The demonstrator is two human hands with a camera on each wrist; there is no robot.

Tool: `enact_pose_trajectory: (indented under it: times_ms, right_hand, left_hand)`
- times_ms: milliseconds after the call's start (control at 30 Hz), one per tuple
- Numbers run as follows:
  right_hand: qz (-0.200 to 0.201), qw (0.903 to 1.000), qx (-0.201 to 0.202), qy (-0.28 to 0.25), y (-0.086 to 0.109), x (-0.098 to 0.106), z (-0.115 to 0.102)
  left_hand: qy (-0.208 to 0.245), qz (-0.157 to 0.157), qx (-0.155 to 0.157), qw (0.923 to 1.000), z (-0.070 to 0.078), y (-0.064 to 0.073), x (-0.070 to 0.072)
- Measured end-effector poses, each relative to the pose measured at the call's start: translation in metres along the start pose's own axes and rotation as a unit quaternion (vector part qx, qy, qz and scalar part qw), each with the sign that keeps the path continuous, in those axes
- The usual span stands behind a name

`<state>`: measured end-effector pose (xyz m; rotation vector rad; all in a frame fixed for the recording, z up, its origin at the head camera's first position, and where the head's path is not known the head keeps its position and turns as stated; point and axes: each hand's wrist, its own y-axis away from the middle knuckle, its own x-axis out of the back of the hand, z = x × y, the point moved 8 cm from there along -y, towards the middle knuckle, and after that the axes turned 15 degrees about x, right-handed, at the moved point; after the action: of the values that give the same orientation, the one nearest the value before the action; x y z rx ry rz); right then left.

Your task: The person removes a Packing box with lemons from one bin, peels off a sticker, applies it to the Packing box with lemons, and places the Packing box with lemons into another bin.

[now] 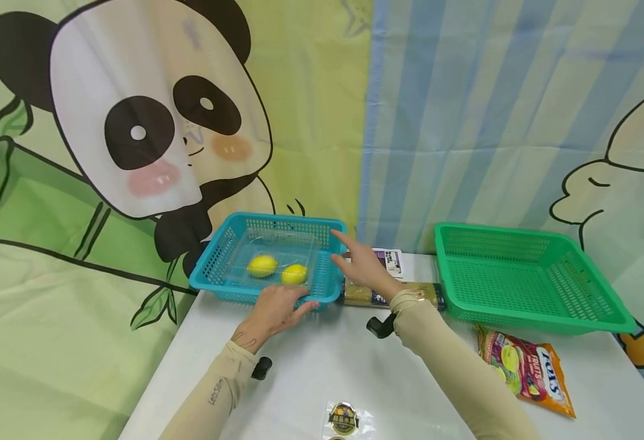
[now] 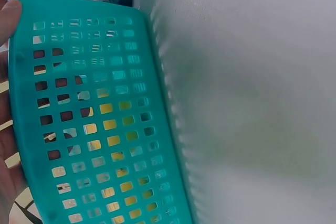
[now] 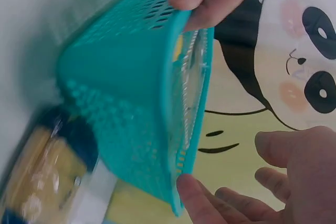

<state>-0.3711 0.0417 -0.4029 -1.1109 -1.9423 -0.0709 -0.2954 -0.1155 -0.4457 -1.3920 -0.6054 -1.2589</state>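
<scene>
A blue perforated plastic basket (image 1: 206, 282) stands at the back left of the table, with a clear plastic box (image 1: 280, 238) in it. Two lemons show through the box, a left one (image 1: 262, 266) and a right one (image 1: 294, 274). My left hand (image 1: 278, 308) grips the basket's near rim, thumb outside and fingers reaching over to the inside; the fingertips are partly hidden by the wall. At the basket's right end is my right hand (image 1: 367, 266), its fingers spread and extended. In the right wrist view one fingertip touches the rim by the corner.
A green perforated basket (image 1: 520, 318) stands at the right, with a bag of fruit candy (image 1: 531, 370) before it. Between the baskets lies a long tan package (image 1: 360, 294) with dark ends, a printed card (image 1: 390, 261) behind it. Clear plastic with a round label (image 1: 344, 418) lies in front.
</scene>
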Motion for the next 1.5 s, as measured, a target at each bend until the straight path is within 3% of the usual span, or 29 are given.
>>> enact_pose_trajectory:
  times_ms: [100, 267, 467, 667, 900, 1500]
  right_hand:
    - [0.004, 0.9979, -0.037, -0.053, -0.009, -0.008, 0.003]
    - [0.018, 0.9838, -0.093, -0.152, -0.023, -0.029, 0.013]
    - [0.005, 0.9792, -0.122, -0.162, -0.036, -0.052, 0.015]
    - [-0.011, 0.9624, -0.170, -0.211, -0.038, -0.070, 0.019]
    - [-0.025, 0.9495, -0.191, -0.248, -0.043, -0.086, 0.023]
    - [-0.003, 0.9512, -0.197, -0.238, -0.047, -0.099, 0.033]
  left_hand:
    - [-0.008, 0.008, 0.006, 0.9999, -0.002, 0.001, 0.000]
    - [-0.019, 0.013, 0.025, 0.9994, -0.005, 0.003, -0.002]
    - [-0.012, 0.007, 0.041, 0.9991, -0.005, 0.004, -0.004]
    - [0.001, 0.007, 0.038, 0.9993, -0.002, 0.002, -0.004]
    - [0.008, 0.002, 0.042, 0.9991, -0.005, 0.003, -0.006]
    - [0.013, 0.006, 0.040, 0.9991, -0.006, 0.003, -0.006]
